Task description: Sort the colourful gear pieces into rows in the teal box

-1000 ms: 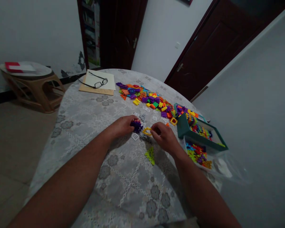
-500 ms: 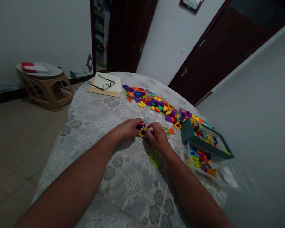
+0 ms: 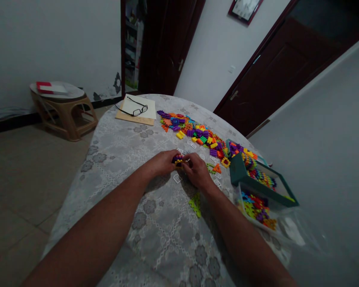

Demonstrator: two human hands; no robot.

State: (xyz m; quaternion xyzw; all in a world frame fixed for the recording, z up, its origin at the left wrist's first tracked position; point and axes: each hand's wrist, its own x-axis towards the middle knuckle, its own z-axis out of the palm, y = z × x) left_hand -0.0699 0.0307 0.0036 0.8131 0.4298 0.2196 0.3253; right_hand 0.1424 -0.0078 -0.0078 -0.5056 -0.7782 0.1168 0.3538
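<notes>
Over the middle of the table, my left hand (image 3: 166, 161) and my right hand (image 3: 196, 169) meet around a small block assembly (image 3: 178, 160) of toothed plastic building pieces. Purple and yellow parts of it show between the fingers; the rest is covered. My left hand is closed on its left side. The thumb and fingers of my right hand pinch its yellow edge from the right. Lime-green triangular pieces (image 3: 195, 205) lie on the cloth below my right hand. An orange triangular piece (image 3: 217, 168) rests to its right, and white printed shapes (image 3: 177, 178) surround both hands.
Behind the hands spreads a long pile of coloured building pieces (image 3: 194, 131). At the right stand a green box (image 3: 237, 171) and a clear tub (image 3: 253, 217), both holding pieces. Eyeglasses (image 3: 137, 112) lie on paper at the far left. A stool (image 3: 73, 119) stands beyond the table.
The block assembly has tilted between my hands, so its yellow square frame no longer faces me openly. Both hands stay on it. The whole view has shifted slightly.
</notes>
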